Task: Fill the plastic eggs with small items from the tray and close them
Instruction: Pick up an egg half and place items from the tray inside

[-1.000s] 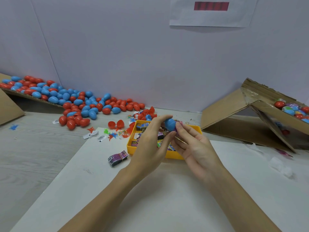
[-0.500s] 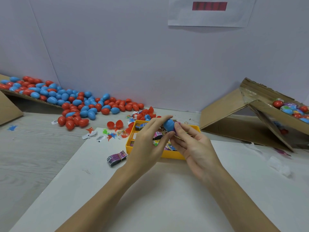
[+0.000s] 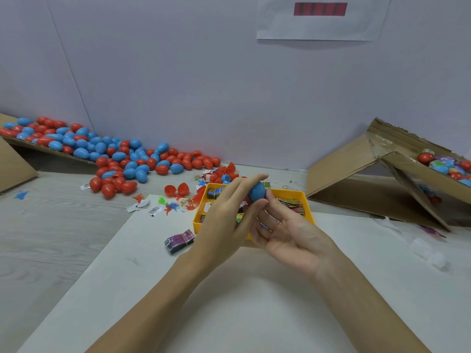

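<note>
egg pile (image 3: 122,159) left of tray (image 3: 307,203)

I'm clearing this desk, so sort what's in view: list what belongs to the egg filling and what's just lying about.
Part of the job:
- blue egg, gripped by left hand, right hand touching it
- yellow tray of small packets
- pile of red and blue eggs

Lying about:
- banded packet bundle
- paper scraps
- cardboard box
- wall notice
</note>
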`<state>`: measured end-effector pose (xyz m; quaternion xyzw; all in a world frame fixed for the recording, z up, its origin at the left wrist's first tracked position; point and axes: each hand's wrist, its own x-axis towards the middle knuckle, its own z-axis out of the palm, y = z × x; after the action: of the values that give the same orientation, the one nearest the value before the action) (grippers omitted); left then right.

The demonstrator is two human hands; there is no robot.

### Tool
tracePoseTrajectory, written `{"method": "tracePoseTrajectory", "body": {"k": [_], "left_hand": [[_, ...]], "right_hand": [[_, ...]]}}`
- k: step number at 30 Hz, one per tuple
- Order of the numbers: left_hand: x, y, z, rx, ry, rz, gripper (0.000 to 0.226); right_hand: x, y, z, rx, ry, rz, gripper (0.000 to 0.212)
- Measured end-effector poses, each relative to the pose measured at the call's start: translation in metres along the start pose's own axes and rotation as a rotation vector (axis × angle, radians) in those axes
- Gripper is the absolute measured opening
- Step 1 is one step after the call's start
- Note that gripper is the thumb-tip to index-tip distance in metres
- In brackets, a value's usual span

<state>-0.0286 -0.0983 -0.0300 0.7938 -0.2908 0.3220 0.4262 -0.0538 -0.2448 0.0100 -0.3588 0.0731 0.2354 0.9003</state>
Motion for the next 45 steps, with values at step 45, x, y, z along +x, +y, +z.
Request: {"method": "tracePoseTrajectory", "body": {"k": [45], "left_hand": [[0.002,0.010,0.000,-0.253,0.169,-0.199,0.024]], "right_hand": [[0.002,0.004,0.000,-0.177,-0.005,-0.165,0.028]]}}
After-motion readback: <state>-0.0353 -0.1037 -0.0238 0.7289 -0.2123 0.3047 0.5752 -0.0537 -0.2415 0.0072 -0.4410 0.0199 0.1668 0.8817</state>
